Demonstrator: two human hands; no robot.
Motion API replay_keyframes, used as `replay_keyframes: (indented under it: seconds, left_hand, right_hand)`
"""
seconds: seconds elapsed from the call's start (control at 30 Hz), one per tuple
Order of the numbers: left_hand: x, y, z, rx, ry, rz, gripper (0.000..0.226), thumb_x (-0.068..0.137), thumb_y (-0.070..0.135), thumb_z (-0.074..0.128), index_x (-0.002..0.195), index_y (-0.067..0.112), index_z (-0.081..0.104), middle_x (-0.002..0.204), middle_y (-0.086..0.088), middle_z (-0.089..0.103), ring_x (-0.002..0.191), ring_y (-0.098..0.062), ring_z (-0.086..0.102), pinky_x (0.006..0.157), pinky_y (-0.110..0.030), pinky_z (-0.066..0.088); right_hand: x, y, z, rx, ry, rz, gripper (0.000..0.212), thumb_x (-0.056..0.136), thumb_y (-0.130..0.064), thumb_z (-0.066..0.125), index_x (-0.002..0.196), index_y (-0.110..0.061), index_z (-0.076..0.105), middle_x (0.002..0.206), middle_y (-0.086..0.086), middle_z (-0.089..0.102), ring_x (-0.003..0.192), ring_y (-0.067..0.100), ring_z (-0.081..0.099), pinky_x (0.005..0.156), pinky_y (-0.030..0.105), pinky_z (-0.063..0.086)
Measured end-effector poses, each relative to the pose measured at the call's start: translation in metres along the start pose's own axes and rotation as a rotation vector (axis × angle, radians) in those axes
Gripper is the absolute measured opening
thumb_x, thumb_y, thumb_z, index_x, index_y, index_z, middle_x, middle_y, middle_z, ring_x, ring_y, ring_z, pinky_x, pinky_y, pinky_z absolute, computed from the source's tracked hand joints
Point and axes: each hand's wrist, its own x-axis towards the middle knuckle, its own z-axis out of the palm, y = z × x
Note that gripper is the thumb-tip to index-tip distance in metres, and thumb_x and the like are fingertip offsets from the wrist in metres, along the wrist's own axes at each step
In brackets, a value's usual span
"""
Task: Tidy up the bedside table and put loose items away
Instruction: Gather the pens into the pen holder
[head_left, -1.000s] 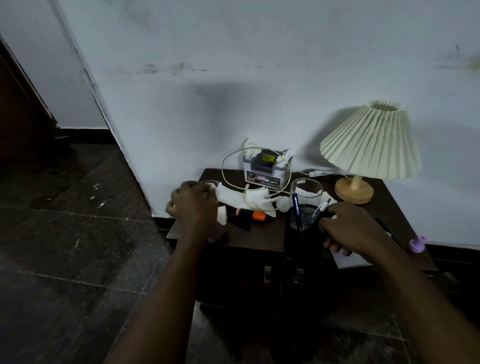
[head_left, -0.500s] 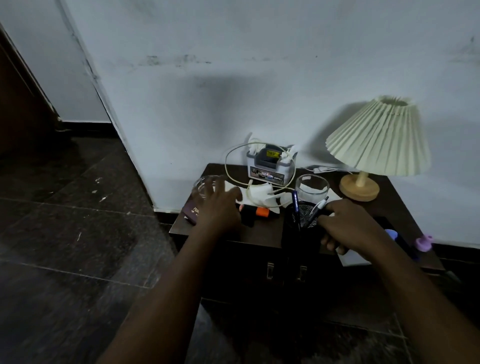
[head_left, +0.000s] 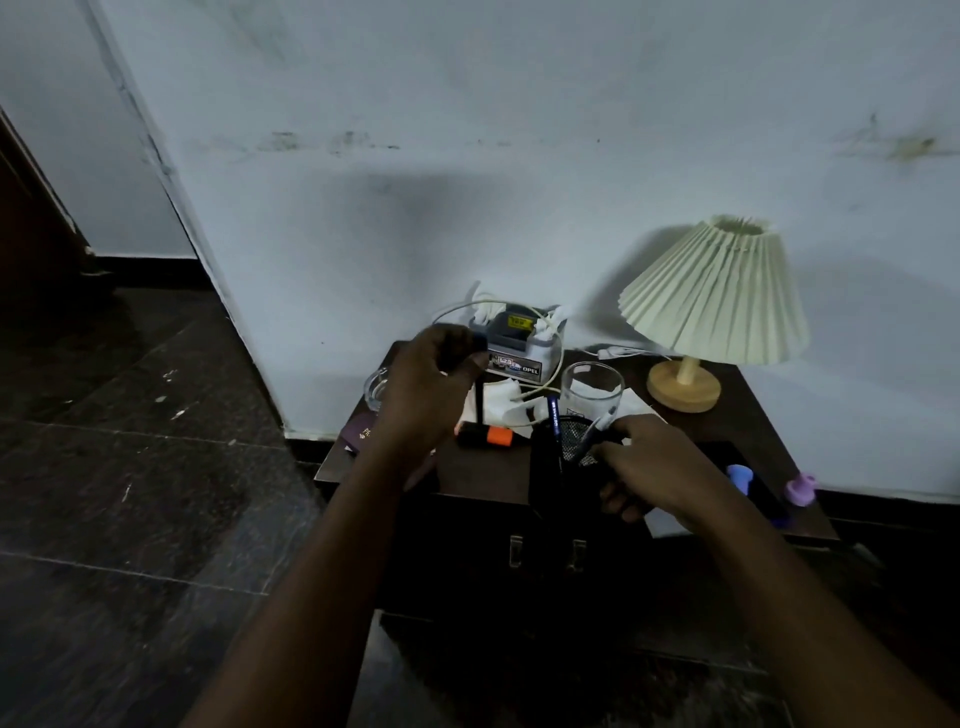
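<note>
On the dark bedside table (head_left: 483, 475), my left hand (head_left: 428, 387) is raised over the left half and pinches a thin black pen (head_left: 479, 402) that hangs upright in front of a white cloth (head_left: 501, 402). My right hand (head_left: 649, 467) grips the rim of a black mesh pen holder (head_left: 574, 441) near the front edge; blue pens (head_left: 554, 418) stand in it. An orange and black marker (head_left: 488, 435) lies on the table between my hands. A maroon booklet (head_left: 358, 434) shows partly under my left wrist.
A grey box (head_left: 519, 349) wrapped in white cables stands at the back by the wall. Two glasses (head_left: 592, 387) (head_left: 375, 388), a pleated lamp (head_left: 714, 299), a blue cap (head_left: 740, 475), a purple piece (head_left: 801, 488) and white paper (head_left: 667, 522) share the top. Dark floor lies left.
My left hand has moved from the table's front left to the middle and risen, now pinching the thin black pen. My right hand has stayed on the pen holder.
</note>
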Motion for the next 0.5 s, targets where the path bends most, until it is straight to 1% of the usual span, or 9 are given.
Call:
replay_keyframes:
  seconds: [0.03, 0.07, 0.17, 0.23, 0.3, 0.33, 0.4, 0.47, 0.5]
  left_hand:
    - [-0.002, 0.013, 0.000, -0.161, 0.024, -0.012, 0.015, 0.092, 0.009, 0.074, 0.101, 0.021, 0.072, 0.096, 0.005, 0.078, 0.093, -0.011, 0.074, 0.081, -0.020, 0.055]
    - [-0.004, 0.021, 0.002, -0.252, 0.045, -0.018, 0.015, 0.092, 0.007, 0.075, 0.102, 0.018, 0.073, 0.096, 0.001, 0.079, 0.090, -0.013, 0.075, 0.082, -0.023, 0.058]
    - [-0.012, 0.030, 0.015, -0.367, 0.050, -0.020, 0.016, 0.090, 0.003, 0.075, 0.099, 0.015, 0.073, 0.093, -0.002, 0.080, 0.086, -0.012, 0.076, 0.082, -0.025, 0.059]
    - [-0.016, 0.023, 0.025, -0.308, 0.011, -0.016, 0.016, 0.089, 0.007, 0.077, 0.095, 0.021, 0.073, 0.090, 0.002, 0.080, 0.086, -0.010, 0.076, 0.082, -0.024, 0.058]
    - [-0.020, 0.014, 0.033, -0.158, -0.035, 0.018, 0.014, 0.088, 0.013, 0.080, 0.093, 0.024, 0.072, 0.088, 0.006, 0.078, 0.085, -0.004, 0.074, 0.077, -0.016, 0.054]
    - [-0.021, 0.007, 0.036, -0.095, -0.046, 0.026, 0.014, 0.087, 0.016, 0.081, 0.093, 0.025, 0.072, 0.087, 0.009, 0.078, 0.083, -0.001, 0.073, 0.075, -0.016, 0.053]
    - [-0.020, -0.007, 0.040, 0.018, -0.086, 0.017, 0.013, 0.085, 0.023, 0.082, 0.095, 0.025, 0.073, 0.087, 0.013, 0.077, 0.084, 0.001, 0.072, 0.079, -0.024, 0.057]
    - [-0.020, -0.018, 0.038, 0.143, -0.128, 0.011, 0.017, 0.083, 0.032, 0.083, 0.097, 0.026, 0.075, 0.093, 0.015, 0.076, 0.091, 0.001, 0.070, 0.086, -0.031, 0.057]
    - [-0.019, -0.022, 0.037, 0.174, -0.141, 0.011, 0.020, 0.082, 0.036, 0.083, 0.098, 0.027, 0.075, 0.097, 0.016, 0.075, 0.095, 0.001, 0.068, 0.087, -0.031, 0.056]
  right_hand:
    - [0.001, 0.000, 0.002, 0.008, 0.007, 0.005, 0.018, 0.100, -0.021, 0.054, 0.104, -0.010, 0.067, 0.072, 0.017, 0.076, 0.065, 0.036, 0.076, 0.060, 0.043, 0.064]
    - [0.003, 0.001, 0.005, 0.017, 0.011, 0.008, 0.018, 0.100, -0.020, 0.054, 0.105, -0.010, 0.067, 0.071, 0.018, 0.075, 0.065, 0.036, 0.076, 0.059, 0.042, 0.063]
    - [0.006, 0.001, 0.010, 0.044, 0.014, 0.007, 0.017, 0.100, -0.019, 0.054, 0.106, -0.009, 0.066, 0.070, 0.019, 0.075, 0.065, 0.038, 0.075, 0.058, 0.042, 0.063]
    - [0.003, -0.001, 0.012, 0.053, 0.017, -0.004, 0.017, 0.100, -0.018, 0.054, 0.105, -0.009, 0.067, 0.070, 0.018, 0.075, 0.064, 0.036, 0.075, 0.058, 0.043, 0.063]
    - [-0.001, -0.005, 0.014, 0.048, 0.028, -0.017, 0.017, 0.099, -0.016, 0.053, 0.102, -0.009, 0.068, 0.069, 0.017, 0.075, 0.061, 0.034, 0.075, 0.056, 0.042, 0.064]
    - [-0.002, -0.007, 0.016, 0.045, 0.038, -0.025, 0.017, 0.098, -0.015, 0.053, 0.101, -0.009, 0.068, 0.068, 0.016, 0.075, 0.060, 0.033, 0.075, 0.055, 0.042, 0.063]
    - [-0.004, -0.008, 0.020, 0.040, 0.060, -0.032, 0.017, 0.098, -0.016, 0.052, 0.099, -0.009, 0.068, 0.067, 0.014, 0.075, 0.058, 0.032, 0.074, 0.053, 0.042, 0.063]
    - [-0.003, -0.009, 0.026, 0.053, 0.070, -0.035, 0.017, 0.098, -0.018, 0.053, 0.100, -0.009, 0.068, 0.067, 0.014, 0.075, 0.058, 0.032, 0.074, 0.053, 0.042, 0.063]
    - [-0.002, -0.009, 0.027, 0.058, 0.074, -0.041, 0.018, 0.098, -0.019, 0.053, 0.100, -0.009, 0.068, 0.068, 0.014, 0.075, 0.058, 0.032, 0.074, 0.053, 0.042, 0.063]
